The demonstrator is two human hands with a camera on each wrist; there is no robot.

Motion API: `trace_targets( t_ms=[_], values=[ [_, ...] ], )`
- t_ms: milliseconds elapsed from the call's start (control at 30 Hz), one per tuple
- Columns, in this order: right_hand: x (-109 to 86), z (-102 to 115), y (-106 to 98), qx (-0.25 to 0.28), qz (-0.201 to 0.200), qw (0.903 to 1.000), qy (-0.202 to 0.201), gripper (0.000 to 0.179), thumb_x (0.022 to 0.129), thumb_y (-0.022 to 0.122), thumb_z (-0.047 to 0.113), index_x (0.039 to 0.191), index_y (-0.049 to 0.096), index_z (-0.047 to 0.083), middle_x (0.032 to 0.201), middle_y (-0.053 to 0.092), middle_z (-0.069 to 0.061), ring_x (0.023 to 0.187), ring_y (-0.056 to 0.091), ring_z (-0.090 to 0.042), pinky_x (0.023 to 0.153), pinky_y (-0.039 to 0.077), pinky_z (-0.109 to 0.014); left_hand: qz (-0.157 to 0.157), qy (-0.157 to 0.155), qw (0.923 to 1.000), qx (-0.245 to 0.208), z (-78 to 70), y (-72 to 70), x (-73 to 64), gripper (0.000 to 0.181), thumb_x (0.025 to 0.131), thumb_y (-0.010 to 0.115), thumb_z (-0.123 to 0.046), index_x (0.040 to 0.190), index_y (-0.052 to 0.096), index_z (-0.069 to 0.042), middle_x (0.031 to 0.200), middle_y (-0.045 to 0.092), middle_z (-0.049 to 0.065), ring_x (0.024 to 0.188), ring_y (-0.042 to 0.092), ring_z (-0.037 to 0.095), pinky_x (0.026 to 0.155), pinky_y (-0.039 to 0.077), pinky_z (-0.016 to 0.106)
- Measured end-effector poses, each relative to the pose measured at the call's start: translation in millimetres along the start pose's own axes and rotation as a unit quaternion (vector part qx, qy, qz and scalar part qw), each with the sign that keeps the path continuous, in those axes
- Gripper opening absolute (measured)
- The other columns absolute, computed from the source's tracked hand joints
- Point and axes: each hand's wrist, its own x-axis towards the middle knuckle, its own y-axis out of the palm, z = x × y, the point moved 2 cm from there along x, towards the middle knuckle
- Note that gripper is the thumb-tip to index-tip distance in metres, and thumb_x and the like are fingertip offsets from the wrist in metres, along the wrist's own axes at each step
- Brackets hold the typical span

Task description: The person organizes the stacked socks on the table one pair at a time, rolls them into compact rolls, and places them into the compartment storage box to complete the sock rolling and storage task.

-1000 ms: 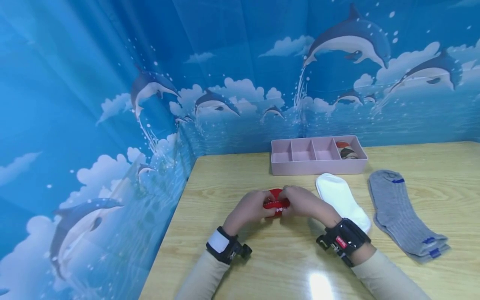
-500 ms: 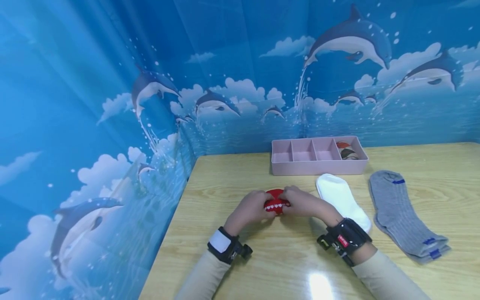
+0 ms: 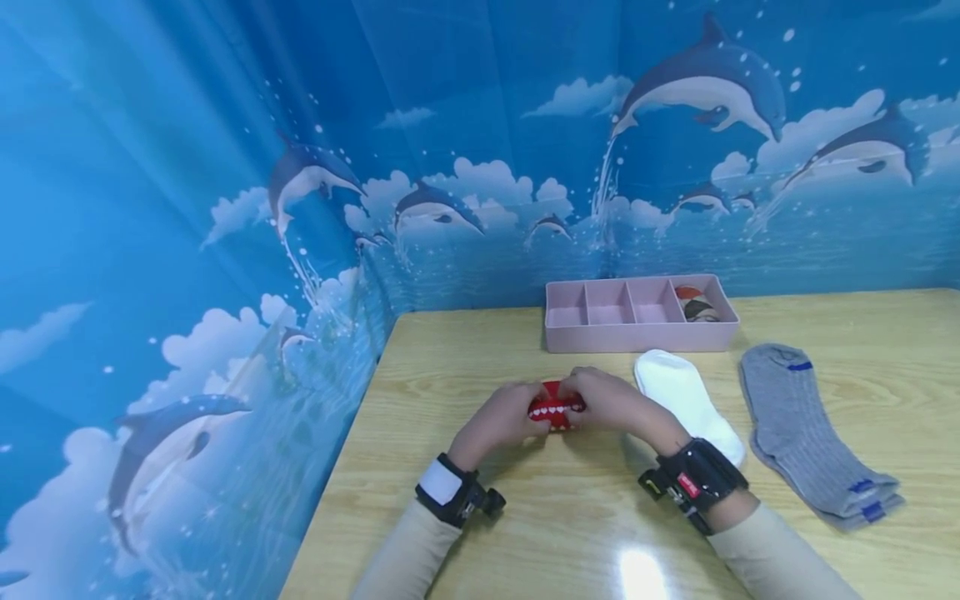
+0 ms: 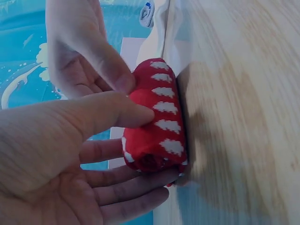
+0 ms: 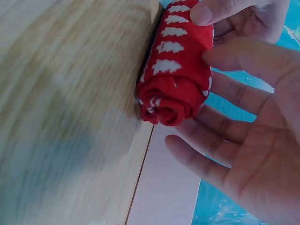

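A red sock [image 3: 553, 411] with white tree shapes lies rolled into a short cylinder on the table, between both hands. My left hand [image 3: 510, 415] pinches its left end; in the left wrist view the thumb presses the top of the roll and the other fingers [image 4: 140, 185] curl round its far side and end. At the opposite end, my right hand [image 3: 609, 402] holds the roll with its thumb on top. The right wrist view shows the spiral end of the red sock [image 5: 180, 79], with the lower fingers [image 5: 206, 136] behind and under it.
A pink divided box [image 3: 637, 338] stands behind the hands, a multicoloured rolled bundle [image 3: 697, 306] in its rightmost compartment. White socks [image 3: 686, 400] lie right of the hands, partly behind the right forearm. Grey socks [image 3: 798, 437] lie farther right. A dolphin-print curtain [image 3: 480, 217] borders the table.
The red roll has turned between the fingers, bringing the row of white trees up into sight and making it look tighter. Both hands stay almost in place.
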Motion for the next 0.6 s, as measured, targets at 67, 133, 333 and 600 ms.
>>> trace_targets(
  t_ms=[67, 133, 333, 600],
  values=[
    [-0.8, 0.8, 0.1, -0.001, 0.004, 1.0000, 0.004, 0.021, 0.079, 0.083, 0.014, 0.098, 0.076, 0.012, 0.093, 0.063, -0.002, 0.083, 0.057, -0.015, 0.073, 0.049, -0.032, 0.001, 0.003, 1.0000, 0.005, -0.5, -0.9, -0.2, 0.032, 0.089, 0.078, -0.021, 0.117, 0.070, -0.008, 0.104, 0.065, 0.001, 0.089, 0.061, 0.010, 0.077, 0.053, 0.024],
    [-1.6, 1.2, 0.7, -0.002, 0.006, 1.0000, 0.007, 0.024, 0.076, 0.086, 0.014, 0.098, 0.077, 0.012, 0.093, 0.062, -0.002, 0.082, 0.056, -0.015, 0.073, 0.049, -0.032, 0.006, 0.002, 1.0000, 0.008, -0.8, -1.5, -0.4, 0.032, 0.090, 0.078, -0.022, 0.117, 0.071, -0.008, 0.104, 0.063, 0.001, 0.087, 0.059, 0.009, 0.076, 0.052, 0.023],
    [-2.3, 2.7, 2.1, -0.009, 0.006, 0.9999, 0.004, 0.019, 0.076, 0.084, 0.007, 0.094, 0.079, 0.007, 0.088, 0.062, -0.003, 0.077, 0.055, -0.015, 0.071, 0.048, -0.031, 0.019, -0.003, 0.9998, -0.003, -0.9, -2.3, -0.8, 0.030, 0.091, 0.076, -0.023, 0.118, 0.072, -0.010, 0.105, 0.066, 0.000, 0.083, 0.061, 0.009, 0.070, 0.050, 0.023],
    [0.6, 2.5, 2.2, -0.010, -0.009, 0.9999, -0.001, 0.030, 0.074, 0.082, 0.001, 0.097, 0.064, 0.011, 0.092, 0.067, -0.002, 0.086, 0.063, -0.018, 0.078, 0.053, -0.038, -0.002, 0.010, 0.9999, -0.011, 0.5, -2.0, -0.7, 0.026, 0.091, 0.074, -0.020, 0.115, 0.065, -0.013, 0.095, 0.069, -0.003, 0.077, 0.060, 0.007, 0.066, 0.049, 0.021]
  ],
)
